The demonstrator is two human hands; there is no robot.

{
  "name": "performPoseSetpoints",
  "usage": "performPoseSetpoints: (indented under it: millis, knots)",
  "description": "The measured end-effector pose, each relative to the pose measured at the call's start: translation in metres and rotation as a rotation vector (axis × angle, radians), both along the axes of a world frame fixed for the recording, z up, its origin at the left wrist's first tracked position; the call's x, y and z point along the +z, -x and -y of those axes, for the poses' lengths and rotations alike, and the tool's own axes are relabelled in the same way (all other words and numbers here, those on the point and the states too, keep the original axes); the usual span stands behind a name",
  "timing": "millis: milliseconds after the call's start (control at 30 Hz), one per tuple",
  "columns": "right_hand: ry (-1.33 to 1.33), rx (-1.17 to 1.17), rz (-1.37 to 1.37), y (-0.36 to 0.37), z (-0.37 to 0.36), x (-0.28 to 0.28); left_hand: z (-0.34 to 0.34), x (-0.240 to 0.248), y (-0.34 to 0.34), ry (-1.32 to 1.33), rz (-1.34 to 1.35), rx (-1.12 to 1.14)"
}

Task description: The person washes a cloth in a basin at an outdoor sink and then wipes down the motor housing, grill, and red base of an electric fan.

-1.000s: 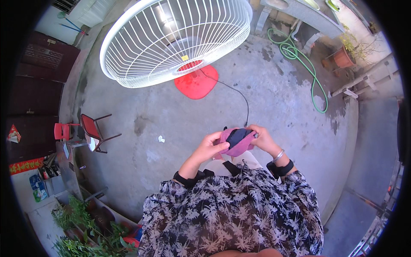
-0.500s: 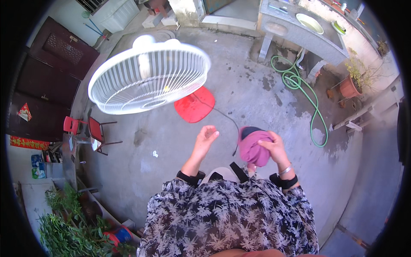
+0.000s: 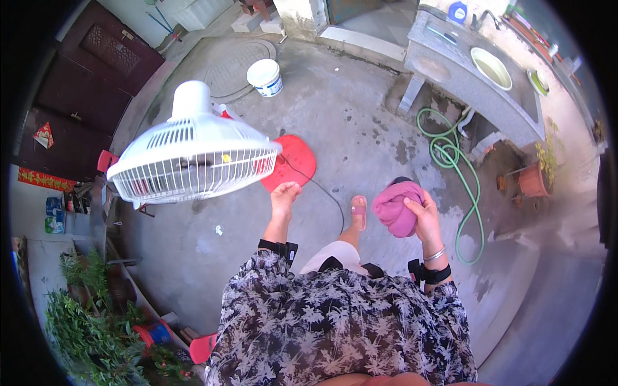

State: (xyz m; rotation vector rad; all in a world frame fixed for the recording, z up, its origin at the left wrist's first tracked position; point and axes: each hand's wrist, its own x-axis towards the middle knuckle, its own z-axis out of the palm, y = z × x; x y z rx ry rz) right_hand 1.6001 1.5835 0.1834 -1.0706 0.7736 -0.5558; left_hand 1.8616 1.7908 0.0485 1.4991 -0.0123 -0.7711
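My right hand (image 3: 426, 217) grips a bunched mauve-pink cloth (image 3: 398, 209), thumb across its front; a dark patch shows at its far edge. My left hand (image 3: 284, 197) is raised with its fingers curled in, and nothing shows in it. Just beyond it stands a white electric fan (image 3: 199, 154) with a wire cage, its head tilted and turned to the left. The fan's red base (image 3: 297, 162) rests on the concrete floor beyond my left fingers. A dark power cord (image 3: 329, 196) trails from the base toward my feet.
A green hose (image 3: 450, 154) lies coiled beneath a stone sink counter (image 3: 428, 64) at the far right. A white bucket (image 3: 265, 78) stands behind the fan. Potted greenery (image 3: 84, 328) fills the near left. A flowerpot (image 3: 533, 180) sits by the right wall.
My view has shifted, and the fan now shows more from its side, with the bucket visible behind it. My left fingers have curled in more. The cloth stays in my right hand.
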Motion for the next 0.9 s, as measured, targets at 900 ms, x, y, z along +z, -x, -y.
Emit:
performPoseSetpoints:
  millis: [900]
  knots:
    - [0.063, 0.984, -0.137, -0.336, 0.179, -0.029, 0.082, -0.083, 0.009, -0.277, -0.161, 0.772]
